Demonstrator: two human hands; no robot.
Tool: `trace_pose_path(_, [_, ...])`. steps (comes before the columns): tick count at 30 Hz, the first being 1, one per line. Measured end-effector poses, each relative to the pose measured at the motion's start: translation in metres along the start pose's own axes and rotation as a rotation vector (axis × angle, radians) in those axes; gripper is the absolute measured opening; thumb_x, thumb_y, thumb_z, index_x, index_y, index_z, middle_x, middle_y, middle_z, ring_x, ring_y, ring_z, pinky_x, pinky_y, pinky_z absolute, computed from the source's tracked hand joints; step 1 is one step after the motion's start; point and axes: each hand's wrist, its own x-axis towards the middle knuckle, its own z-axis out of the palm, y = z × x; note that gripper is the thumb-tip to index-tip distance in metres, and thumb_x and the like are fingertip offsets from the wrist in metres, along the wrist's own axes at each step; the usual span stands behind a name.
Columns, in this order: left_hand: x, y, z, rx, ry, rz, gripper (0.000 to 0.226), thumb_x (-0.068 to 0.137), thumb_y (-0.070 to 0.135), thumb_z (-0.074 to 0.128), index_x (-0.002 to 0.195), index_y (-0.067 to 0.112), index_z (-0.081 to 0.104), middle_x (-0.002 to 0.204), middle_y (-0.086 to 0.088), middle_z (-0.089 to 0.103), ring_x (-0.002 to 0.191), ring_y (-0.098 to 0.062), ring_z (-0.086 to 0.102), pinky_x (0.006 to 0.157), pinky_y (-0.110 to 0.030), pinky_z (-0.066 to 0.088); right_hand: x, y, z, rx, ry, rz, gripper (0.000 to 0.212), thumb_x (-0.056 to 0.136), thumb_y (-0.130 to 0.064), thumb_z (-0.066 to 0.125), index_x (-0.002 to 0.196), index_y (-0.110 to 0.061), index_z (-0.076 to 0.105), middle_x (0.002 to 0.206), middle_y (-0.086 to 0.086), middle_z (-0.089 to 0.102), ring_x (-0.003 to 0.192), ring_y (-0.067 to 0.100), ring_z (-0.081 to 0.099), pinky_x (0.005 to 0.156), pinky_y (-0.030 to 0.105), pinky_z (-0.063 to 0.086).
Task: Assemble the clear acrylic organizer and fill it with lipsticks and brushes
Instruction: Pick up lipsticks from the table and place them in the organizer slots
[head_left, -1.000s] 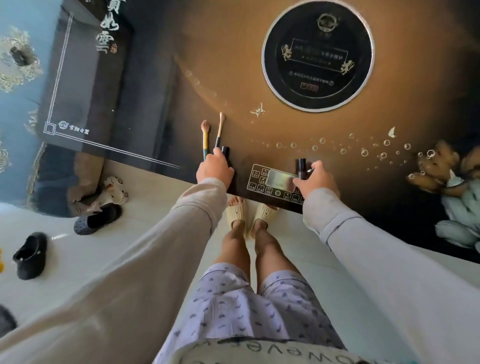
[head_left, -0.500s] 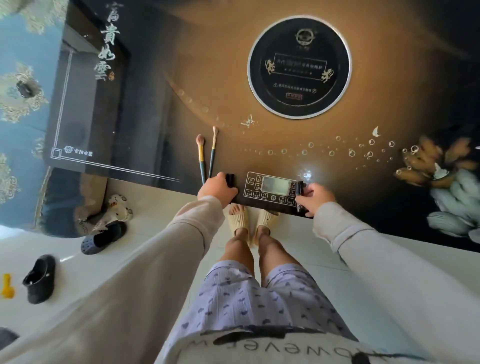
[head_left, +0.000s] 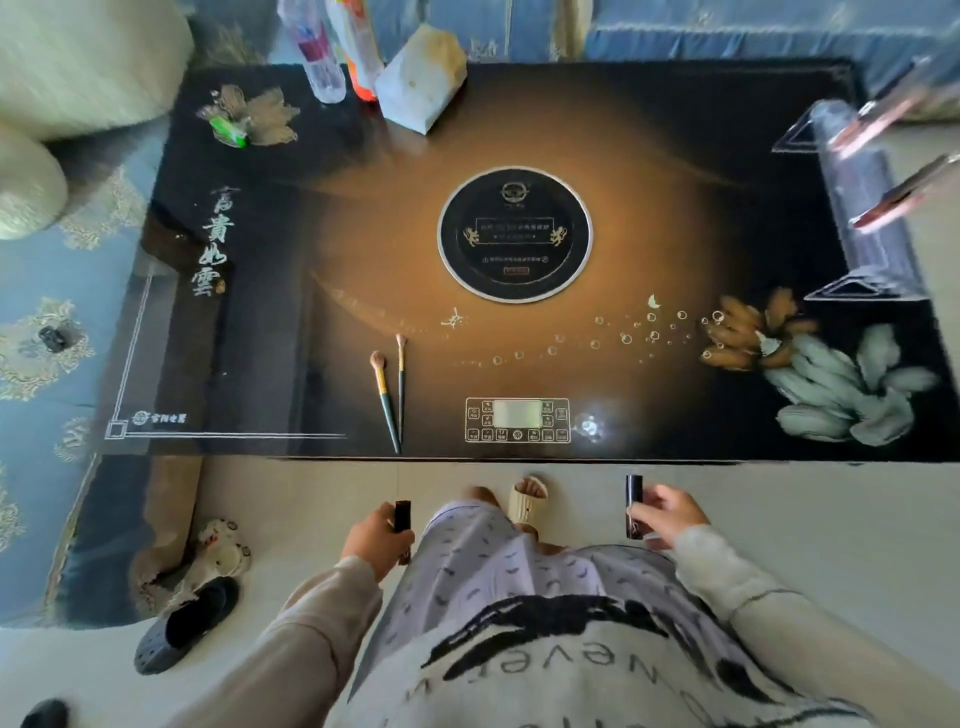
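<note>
A: What takes up most of the view?

B: A dark glass table (head_left: 675, 156) with a round black burner plate (head_left: 514, 234) at its centre and a printed control panel (head_left: 517, 421) near the front edge.

A: And the organizer?

B: The clear acrylic organizer (head_left: 862, 208) stands at the table's far right end, blurred, with rose-coloured lipsticks (head_left: 878, 122) lying across its top.

A: Anything else up there?

B: A tissue pack (head_left: 421, 78) and bottles (head_left: 324, 52) along the far edge. Two brushes (head_left: 389, 395) lie side by side just left of the panel, bristles pointing away.

A: The hands?

B: Both are off the table, above the floor (head_left: 831, 519). The left hand (head_left: 371, 540) has its grip wrapped around a dark lipstick tube (head_left: 402, 515). The right hand (head_left: 670, 514) pinches another black lipstick (head_left: 634, 504), held upright.

A: On the floor?

B: A dark clog (head_left: 187, 623) lies at the lower left.
</note>
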Motion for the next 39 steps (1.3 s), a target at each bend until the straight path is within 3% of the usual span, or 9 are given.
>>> trace_pose_path(2, [0.000, -0.003, -0.004, 0.029, -0.006, 0.009, 0.032, 0.084, 0.009, 0.054, 0.114, -0.001, 0.053, 0.113, -0.020, 0.065, 0.100, -0.037, 0.063, 0.085, -0.035, 0.050, -0.006, 0.012, 0.001, 0.043, 0.036, 0.005, 0.020, 0.082, -0.005, 0.060, 0.068, -0.016, 0.051, 0.089, 0.015, 0.058, 0.078, 0.026, 0.056, 0.050, 0.023, 0.045])
trace_pose_path(5, [0.003, 0.000, -0.017, 0.116, -0.006, 0.052, 0.032, 0.084, 0.010, 0.054, 0.114, 0.001, 0.054, 0.113, -0.018, 0.067, 0.101, -0.035, 0.063, 0.087, -0.033, 0.050, -0.021, 0.029, 0.006, 0.077, 0.091, 0.031, 0.007, 0.080, -0.003, 0.061, 0.080, -0.008, 0.055, 0.090, 0.018, 0.060, 0.081, 0.030, 0.060, 0.059, 0.031, 0.049])
trace_pose_path(8, [0.008, 0.008, -0.036, 0.210, -0.004, 0.122, 0.030, 0.083, 0.011, 0.055, 0.112, 0.001, 0.056, 0.112, -0.019, 0.067, 0.102, -0.035, 0.063, 0.087, -0.033, 0.050, -0.040, 0.052, 0.020, 0.124, 0.171, 0.094, 0.014, 0.079, -0.003, 0.063, 0.092, 0.003, 0.061, 0.100, 0.024, 0.065, 0.093, 0.037, 0.062, 0.076, 0.039, 0.050])
trace_pose_path(12, [0.014, 0.019, -0.054, 0.358, 0.006, 0.194, 0.028, 0.083, 0.011, 0.055, 0.108, -0.001, 0.057, 0.111, -0.022, 0.066, 0.102, -0.035, 0.062, 0.083, -0.032, 0.050, -0.067, 0.081, 0.048, 0.225, 0.192, 0.172, 0.013, 0.079, -0.003, 0.064, 0.072, -0.006, 0.053, 0.099, 0.023, 0.065, 0.090, 0.035, 0.062, 0.067, 0.033, 0.046])
trace_pose_path(15, [0.017, 0.031, -0.057, 0.496, -0.027, 0.240, 0.030, 0.083, 0.011, 0.054, 0.111, 0.003, 0.058, 0.108, -0.020, 0.066, 0.102, -0.034, 0.063, 0.083, -0.031, 0.050, -0.083, 0.108, 0.065, 0.400, 0.234, 0.263, 0.010, 0.080, -0.001, 0.062, 0.081, -0.002, 0.052, 0.092, 0.019, 0.060, 0.082, 0.031, 0.057, 0.078, 0.039, 0.049])
trace_pose_path(19, [0.010, 0.062, -0.041, 0.650, -0.108, 0.335, 0.033, 0.082, 0.011, 0.053, 0.115, 0.006, 0.057, 0.107, -0.020, 0.067, 0.099, -0.034, 0.065, 0.085, -0.034, 0.055, -0.110, 0.153, 0.074, 0.793, 0.363, 0.436, 0.026, 0.082, 0.003, 0.059, 0.107, 0.010, 0.053, 0.093, 0.022, 0.055, 0.080, 0.034, 0.055, 0.071, 0.039, 0.045])
trace_pose_path(28, [-0.040, 0.160, 0.057, 0.863, -0.299, 0.606, 0.040, 0.088, 0.007, 0.050, 0.128, 0.002, 0.045, 0.119, -0.023, 0.061, 0.105, -0.035, 0.061, 0.092, -0.045, 0.052, -0.147, 0.233, 0.082, 1.186, 0.392, 0.657, 0.037, 0.087, 0.003, 0.056, 0.122, 0.010, 0.046, 0.098, 0.023, 0.051, 0.086, 0.033, 0.050, 0.058, 0.037, 0.044])
trace_pose_path(35, [-0.073, 0.200, 0.144, 1.012, -0.286, 0.619, 0.033, 0.086, 0.014, 0.053, 0.117, 0.001, 0.050, 0.116, -0.020, 0.061, 0.096, -0.032, 0.060, 0.086, -0.036, 0.052, -0.137, 0.292, 0.029, 1.172, 0.376, 0.682, 0.036, 0.087, 0.000, 0.055, 0.121, 0.010, 0.047, 0.096, 0.021, 0.052, 0.085, 0.031, 0.052, 0.049, 0.033, 0.044])
trace_pose_path(39, [-0.090, 0.221, 0.192, 1.113, -0.277, 0.598, 0.024, 0.086, 0.012, 0.051, 0.109, 0.003, 0.050, 0.104, -0.017, 0.062, 0.077, -0.023, 0.050, 0.067, -0.028, 0.041, -0.127, 0.327, -0.026, 1.051, 0.329, 0.649, 0.035, 0.085, -0.005, 0.058, 0.118, 0.004, 0.050, 0.092, 0.018, 0.055, 0.082, 0.028, 0.055, 0.049, 0.027, 0.047])
